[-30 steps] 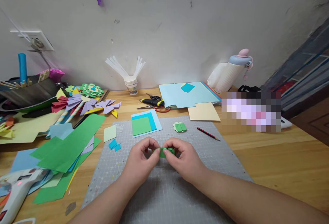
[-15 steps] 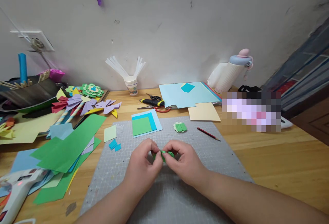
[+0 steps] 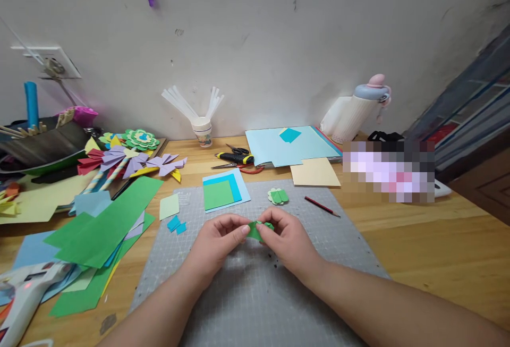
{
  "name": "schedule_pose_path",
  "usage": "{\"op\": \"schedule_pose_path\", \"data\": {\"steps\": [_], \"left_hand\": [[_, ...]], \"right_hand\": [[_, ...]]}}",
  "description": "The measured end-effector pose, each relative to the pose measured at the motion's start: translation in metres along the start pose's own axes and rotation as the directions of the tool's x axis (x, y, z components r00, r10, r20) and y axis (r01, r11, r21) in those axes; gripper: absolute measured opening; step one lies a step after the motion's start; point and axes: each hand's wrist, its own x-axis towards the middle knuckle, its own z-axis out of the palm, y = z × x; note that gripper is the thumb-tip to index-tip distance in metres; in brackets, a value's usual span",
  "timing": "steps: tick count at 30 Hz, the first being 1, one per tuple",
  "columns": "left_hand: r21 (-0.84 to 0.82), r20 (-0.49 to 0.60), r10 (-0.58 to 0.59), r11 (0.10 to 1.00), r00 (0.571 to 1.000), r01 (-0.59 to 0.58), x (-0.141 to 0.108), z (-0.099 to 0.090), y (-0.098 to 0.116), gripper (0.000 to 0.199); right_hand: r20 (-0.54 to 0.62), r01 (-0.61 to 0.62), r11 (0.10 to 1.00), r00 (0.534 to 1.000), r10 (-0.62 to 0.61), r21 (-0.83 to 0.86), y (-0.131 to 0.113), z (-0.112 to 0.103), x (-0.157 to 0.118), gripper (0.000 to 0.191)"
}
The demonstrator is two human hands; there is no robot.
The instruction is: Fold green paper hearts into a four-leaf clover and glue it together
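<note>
A small piece of green paper (image 3: 255,231) is pinched between my two hands above the grey cutting mat (image 3: 223,304). The fingers of my left hand (image 3: 217,243) close on its left edge. My right hand (image 3: 287,238) grips its right side, with the thumb across the front, and part of the paper is hidden behind those fingers. Just beyond the hands lies a green scalloped paper flower (image 3: 278,196). A stack of blue and green paper squares (image 3: 218,195) sits further left, with small blue paper pieces (image 3: 176,224) and a pale green square (image 3: 169,206) beside it.
On the left are green paper sheets (image 3: 107,230), a white glue gun (image 3: 30,288) and paper flowers (image 3: 123,158). A pencil (image 3: 322,206) lies at the mat's right. Behind stand a cup of white sticks (image 3: 202,134), scissors (image 3: 235,165), a cutter (image 3: 236,158) and a bottle (image 3: 358,113).
My hands have drawn slightly apart and turned, and more of the green paper shows between them. The left fingers have shifted leftward. The view has moved slightly.
</note>
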Motion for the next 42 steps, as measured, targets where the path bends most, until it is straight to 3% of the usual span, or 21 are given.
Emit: {"op": "schedule_pose_path", "data": {"steps": [8,14,19,24,31,38,42], "left_hand": [[-0.025,-0.040,-0.026,0.999,0.999,0.025,-0.0004,0.0020,0.0018,0.026],[-0.019,-0.127,0.060,0.998,0.990,-0.063,-0.0012,0.0052,0.0024,0.026],[0.145,-0.066,0.148,0.980,0.987,-0.137,-0.0025,0.0049,-0.0006,0.021],[0.121,-0.022,0.155,0.981,0.988,-0.151,-0.0027,0.0045,-0.0049,0.018],[0.079,0.146,0.179,0.978,0.973,-0.192,-0.0052,0.0028,-0.0003,0.010],[0.251,0.208,0.266,0.916,0.941,-0.314,-0.0072,-0.0012,0.0025,0.006],[0.253,0.175,0.286,0.912,0.942,-0.323,-0.0067,-0.0023,0.0010,0.006]], "right_hand": [[-0.001,0.022,0.999,1.000,-0.022,-0.027,-0.0011,0.0004,-0.0006,0.009],[-0.017,0.046,0.999,0.999,-0.047,-0.019,0.0005,0.0009,-0.0007,0.008],[-0.019,0.042,0.998,0.999,-0.043,-0.036,0.0025,0.0005,-0.0002,0.008],[0.056,0.025,1.000,0.998,-0.026,0.014,-0.0004,0.0032,-0.0010,0.009],[0.226,-0.183,0.961,0.965,0.134,0.210,-0.0049,0.0035,-0.0002,0.008],[0.325,-0.343,0.899,0.912,0.249,0.272,-0.0058,-0.0010,0.0040,0.011],[0.394,-0.385,0.862,0.886,0.245,0.330,-0.0048,-0.0036,0.0069,0.020]]}}
